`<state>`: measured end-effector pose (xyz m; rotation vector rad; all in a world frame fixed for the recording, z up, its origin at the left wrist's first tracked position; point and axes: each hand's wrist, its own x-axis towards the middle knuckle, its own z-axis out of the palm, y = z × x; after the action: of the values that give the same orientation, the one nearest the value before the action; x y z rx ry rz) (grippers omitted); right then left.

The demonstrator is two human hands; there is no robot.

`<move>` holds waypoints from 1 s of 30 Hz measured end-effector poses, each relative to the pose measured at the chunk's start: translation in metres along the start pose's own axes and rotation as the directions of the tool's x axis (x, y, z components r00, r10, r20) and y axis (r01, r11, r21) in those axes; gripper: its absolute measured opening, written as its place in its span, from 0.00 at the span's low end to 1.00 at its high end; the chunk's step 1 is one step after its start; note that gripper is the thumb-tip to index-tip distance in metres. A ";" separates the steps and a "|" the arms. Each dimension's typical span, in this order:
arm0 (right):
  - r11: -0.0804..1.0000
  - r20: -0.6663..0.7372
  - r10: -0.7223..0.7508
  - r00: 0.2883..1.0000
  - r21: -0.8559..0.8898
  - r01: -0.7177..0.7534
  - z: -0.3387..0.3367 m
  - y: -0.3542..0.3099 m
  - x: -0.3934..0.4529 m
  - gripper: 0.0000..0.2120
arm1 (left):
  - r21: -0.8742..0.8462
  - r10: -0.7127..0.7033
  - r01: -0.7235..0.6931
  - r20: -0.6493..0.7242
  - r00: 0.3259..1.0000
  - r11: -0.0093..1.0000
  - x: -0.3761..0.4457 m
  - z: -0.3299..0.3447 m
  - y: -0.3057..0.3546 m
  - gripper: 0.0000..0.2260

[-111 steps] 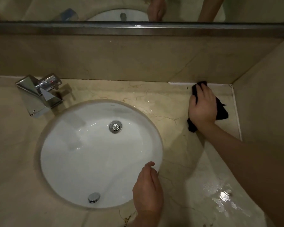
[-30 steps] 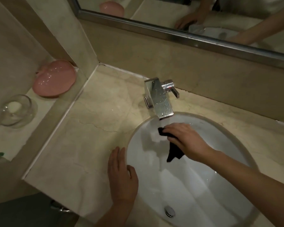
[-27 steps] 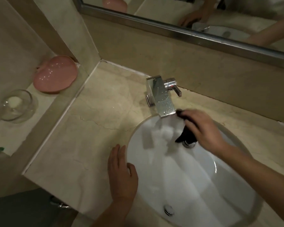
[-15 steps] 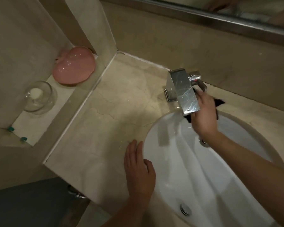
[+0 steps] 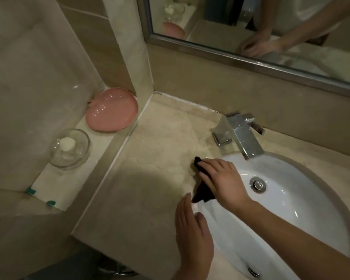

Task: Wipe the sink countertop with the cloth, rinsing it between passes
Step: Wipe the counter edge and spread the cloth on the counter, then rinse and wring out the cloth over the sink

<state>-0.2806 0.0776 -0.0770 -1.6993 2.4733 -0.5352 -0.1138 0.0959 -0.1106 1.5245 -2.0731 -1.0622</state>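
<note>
A small black cloth (image 5: 202, 190) lies on the beige marble countertop (image 5: 150, 178) at the left rim of the white oval sink (image 5: 291, 209). My right hand (image 5: 222, 178) presses on the cloth with its fingers laid over it, so most of the cloth is hidden. My left hand (image 5: 192, 231) rests flat on the counter at the sink's near left rim, fingers straight, holding nothing. The chrome faucet (image 5: 240, 134) stands behind the sink, and no water shows at its spout.
A lower ledge on the left carries a pink dish (image 5: 111, 110) and a clear glass bowl (image 5: 70, 148) with a white lump inside. A framed mirror (image 5: 251, 37) runs along the back wall. The counter's left edge drops to that ledge.
My right hand has carried the cloth from beside the faucet handle to the counter left of the sink. The view has swung left. My left hand has stayed at the rim.
</note>
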 end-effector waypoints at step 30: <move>0.526 0.200 0.721 0.663 0.464 -0.713 -0.068 0.002 -0.083 0.26 | 0.119 0.118 -0.100 -0.156 0.981 0.988 0.051 -0.061 -0.053 0.24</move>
<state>-0.2701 0.1701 -0.0244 -0.3814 2.4240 -0.9540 -0.0564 0.0200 -0.1168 1.4765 -2.1049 -0.7684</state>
